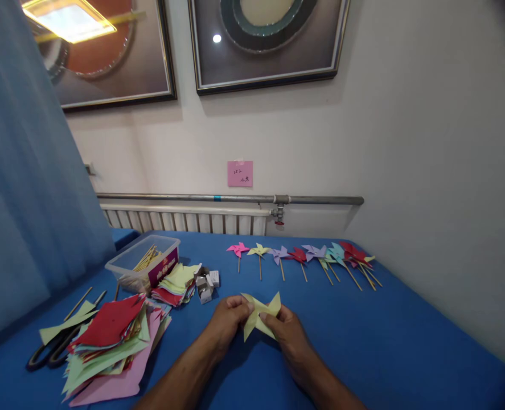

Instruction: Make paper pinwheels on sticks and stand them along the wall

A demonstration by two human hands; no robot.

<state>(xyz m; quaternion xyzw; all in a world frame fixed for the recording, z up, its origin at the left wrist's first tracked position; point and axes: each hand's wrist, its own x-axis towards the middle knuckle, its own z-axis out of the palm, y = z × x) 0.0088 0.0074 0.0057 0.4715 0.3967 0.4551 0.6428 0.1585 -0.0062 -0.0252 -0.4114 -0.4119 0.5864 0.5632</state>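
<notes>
A pale yellow paper pinwheel (pixel 261 308) is held between my two hands, just above the blue tabletop, with its points spread out. My left hand (pixel 229 319) pinches its left side between thumb and fingers. On the right side, my right hand (pixel 287 330) grips the paper, thumb pressed near the middle and fingers behind it. No stick shows on this pinwheel. Beyond my hands lies a row of finished-looking pinwheels on sticks, among them a pink one (pixel 238 249), a yellow one (pixel 259 250) and a red one (pixel 298 255).
At left, a clear plastic box (pixel 124 263) holds wooden sticks. Beside it are small cut papers (pixel 177 282) and little open boxes (pixel 205 285). Closer lie a coloured paper stack (pixel 111 341) and black-handled scissors (pixel 42 356). A blue curtain (pixel 34 159) hangs at left; a radiator (pixel 184 220) stands behind.
</notes>
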